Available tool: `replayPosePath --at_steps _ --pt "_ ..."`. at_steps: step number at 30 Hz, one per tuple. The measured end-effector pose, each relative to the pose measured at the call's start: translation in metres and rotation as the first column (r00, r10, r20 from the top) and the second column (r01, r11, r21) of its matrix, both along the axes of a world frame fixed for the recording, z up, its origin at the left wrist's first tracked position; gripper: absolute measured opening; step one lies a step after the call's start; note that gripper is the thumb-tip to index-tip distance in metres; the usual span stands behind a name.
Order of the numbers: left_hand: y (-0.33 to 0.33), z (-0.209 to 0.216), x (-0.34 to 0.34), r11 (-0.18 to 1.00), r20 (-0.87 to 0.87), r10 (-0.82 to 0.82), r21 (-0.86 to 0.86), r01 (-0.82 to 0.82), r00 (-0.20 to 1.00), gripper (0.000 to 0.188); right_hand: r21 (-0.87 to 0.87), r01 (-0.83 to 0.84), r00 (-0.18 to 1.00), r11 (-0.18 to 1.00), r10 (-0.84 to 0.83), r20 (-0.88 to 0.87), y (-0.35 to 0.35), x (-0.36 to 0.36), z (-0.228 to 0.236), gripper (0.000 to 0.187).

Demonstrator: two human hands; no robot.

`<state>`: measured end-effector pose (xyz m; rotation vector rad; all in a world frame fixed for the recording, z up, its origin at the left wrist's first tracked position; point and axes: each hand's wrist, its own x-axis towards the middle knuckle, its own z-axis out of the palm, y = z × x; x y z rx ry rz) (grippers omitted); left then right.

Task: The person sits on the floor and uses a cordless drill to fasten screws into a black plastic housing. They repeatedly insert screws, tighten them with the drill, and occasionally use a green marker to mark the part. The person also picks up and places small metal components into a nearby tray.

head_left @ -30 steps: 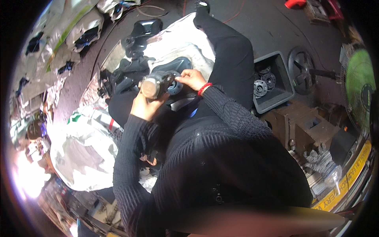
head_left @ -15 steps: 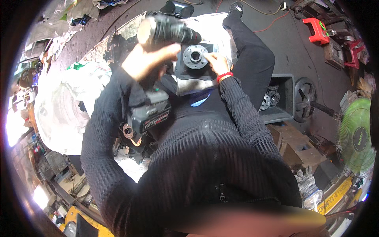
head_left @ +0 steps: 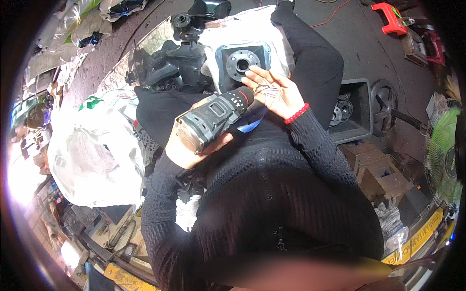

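Note:
My left hand (head_left: 180,154) is wrapped round a grey-black cordless drill (head_left: 213,119), its red-ringed nose pointing up and right to my other palm. With a red bead bracelet at the wrist, my right hand (head_left: 284,94) is turned palm up, slightly cupped, fingers apart. Several small silvery screws (head_left: 270,90) lie in it, and the drill's tip is close beside or at them. Just beyond both hands, a round metal hub flange (head_left: 233,66) with a centre hole sits on a black square housing (head_left: 221,81). Screw heads are too small to make out.
A white cloth (head_left: 218,34) lies under the housing, beside my leg. Black moulded parts (head_left: 184,60) are heaped left of it, near a large white bag (head_left: 92,165). To the right are a grey bin (head_left: 364,109) with metal flanges, a black wheel (head_left: 383,107) and a green fan (head_left: 444,150).
The drill has come down and nearer, turning its nose toward my right palm. My right hand has left the flange's edge and turned palm up, showing screws.

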<state>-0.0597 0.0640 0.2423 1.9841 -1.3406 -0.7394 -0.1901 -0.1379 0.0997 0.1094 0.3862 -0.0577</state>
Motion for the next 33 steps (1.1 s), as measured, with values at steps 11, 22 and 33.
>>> replayPosePath --at_steps 11,22,33 --pt "0.001 0.003 0.01 0.996 0.008 0.089 0.011 -0.089 0.996 0.056 -0.281 -0.15 0.988 0.948 0.15 -0.021 0.01 0.008 0.003 0.045" --pt "0.013 0.004 0.013 1.0 0.115 0.029 -0.008 -0.028 0.993 0.052 -0.236 -0.168 0.978 0.957 0.132 -0.158 0.023 0.006 -0.014 0.026" --pt "0.012 -0.008 0.005 0.995 0.152 0.017 0.095 -0.032 0.988 0.056 0.002 -0.085 0.983 0.996 0.085 -0.162 0.031 0.011 -0.012 0.022"
